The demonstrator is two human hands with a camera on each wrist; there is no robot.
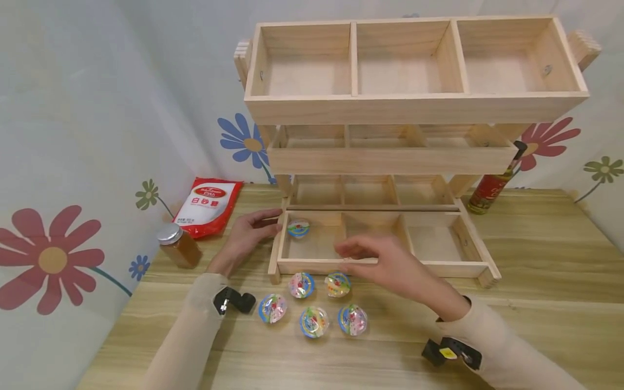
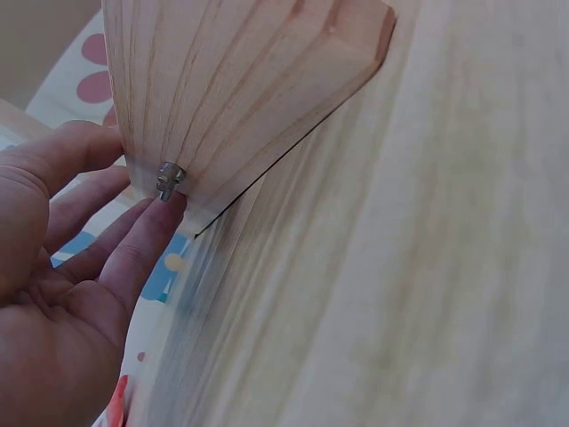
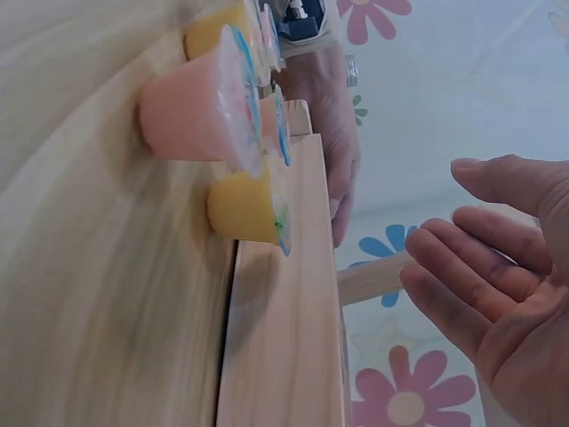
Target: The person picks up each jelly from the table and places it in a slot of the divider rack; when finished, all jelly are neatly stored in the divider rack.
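**Flowered backdrop (image 1: 122, 97), wood-grain worktop (image 1: 541, 271): one lidded cup (image 1: 298, 228) inside a wooden rack (image 1: 390, 161), five outside**

The left hand (image 1: 247, 235) has its fingers extended and slightly bent, touching the rack's left end but wrapped around nothing. The left wrist view adds what the head view hides: the outer face of an end panel (image 2: 240, 98), with a metal bolt (image 2: 169, 176) and one fingertip right at it. The right hand (image 1: 385, 262) hovers by the front edge of the bottom tray (image 1: 453, 268), near the middle compartment. From above, its palm is out of sight; the right wrist view shows that palm bare, thumb well apart, fingers nearly straight, nothing held.

The single cup sits in the bottom tray's left compartment, toward the back left corner; only the head view shows it. The five outer cups (image 1: 314, 323) stand on the worktop in front of the tray, two closer to it and three farther out. Seen from above they are mostly printed lids; the right wrist view reveals tapered pink and yellow bodies.

Farther left are a metal-lidded jar (image 1: 180, 246) of amber contents and a red-and-white packet (image 1: 209, 203). A dark-capped bottle (image 1: 489, 187) with a red label stands beyond the rack's right side.
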